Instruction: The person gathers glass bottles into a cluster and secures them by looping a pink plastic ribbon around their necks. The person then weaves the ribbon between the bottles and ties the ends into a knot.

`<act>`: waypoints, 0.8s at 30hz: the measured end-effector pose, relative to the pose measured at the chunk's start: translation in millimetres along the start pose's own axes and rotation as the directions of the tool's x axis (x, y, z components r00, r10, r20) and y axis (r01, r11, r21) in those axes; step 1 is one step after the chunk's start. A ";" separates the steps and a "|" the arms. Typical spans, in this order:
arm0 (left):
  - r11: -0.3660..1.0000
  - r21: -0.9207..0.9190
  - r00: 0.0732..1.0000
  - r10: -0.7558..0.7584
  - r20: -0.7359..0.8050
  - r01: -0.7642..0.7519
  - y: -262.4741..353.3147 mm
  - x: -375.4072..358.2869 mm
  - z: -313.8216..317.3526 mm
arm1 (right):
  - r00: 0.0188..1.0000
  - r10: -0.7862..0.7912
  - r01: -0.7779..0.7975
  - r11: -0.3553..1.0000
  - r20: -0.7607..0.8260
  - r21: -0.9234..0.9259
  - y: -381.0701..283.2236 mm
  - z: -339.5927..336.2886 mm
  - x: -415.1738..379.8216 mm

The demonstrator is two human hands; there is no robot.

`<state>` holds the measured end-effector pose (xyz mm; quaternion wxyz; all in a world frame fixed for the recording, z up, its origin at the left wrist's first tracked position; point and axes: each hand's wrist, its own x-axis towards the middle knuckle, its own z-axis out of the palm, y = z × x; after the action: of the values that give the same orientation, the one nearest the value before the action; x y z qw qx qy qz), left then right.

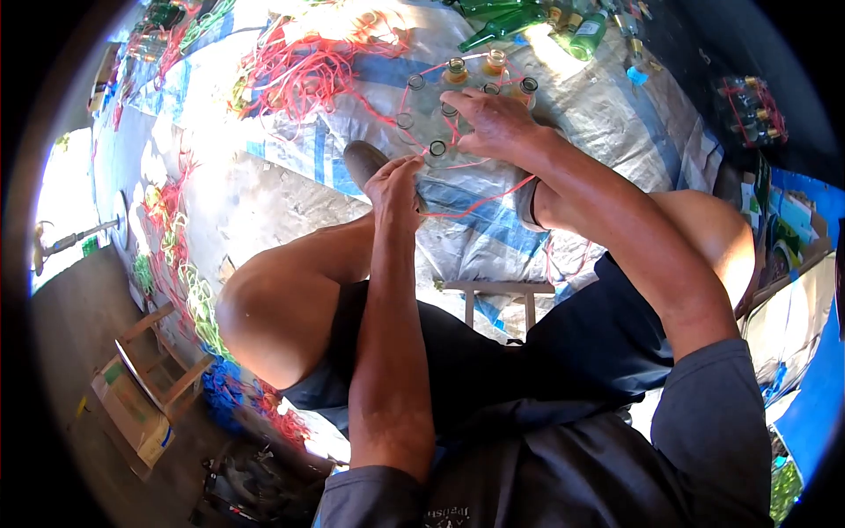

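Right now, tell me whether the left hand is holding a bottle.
No, the left hand pinches pink twine beside the clustered glass bottles.

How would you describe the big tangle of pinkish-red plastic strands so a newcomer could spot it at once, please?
Start at the silver-and-blue plastic sheet on the ground. Left of the cluster of upright glass bottles lies a wide, loose heap of pinkish-red plastic strands. Its bulk sets it apart from the thin strand around the bottles.

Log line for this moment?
bottles: upright cluster, pink strap around | left hand: pinching strap | right hand: spread over cluster | green bottles: lying beyond
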<state>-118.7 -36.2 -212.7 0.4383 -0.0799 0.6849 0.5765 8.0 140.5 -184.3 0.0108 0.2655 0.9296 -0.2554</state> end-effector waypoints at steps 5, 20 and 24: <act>0.997 0.027 0.997 -0.079 0.019 0.078 5.1 10.7 2.8 | 1.000 0.000 0.000 1.000 0.014 0.002 -4.7 -5.0 0.7; 0.989 0.050 0.986 -0.143 0.091 0.138 14.6 34.7 3.7 | 0.924 -0.383 0.378 0.912 -0.001 -0.157 -11.6 3.6 42.7; 0.992 0.032 0.983 -0.127 0.130 0.124 15.4 38.4 1.5 | 0.944 -0.302 0.321 0.934 0.133 -0.157 -21.9 -0.3 44.8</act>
<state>-150.6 -14.8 -228.1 0.5187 -0.0795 0.6550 0.5438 -41.3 146.6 -180.8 0.0433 0.0984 0.9770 -0.1841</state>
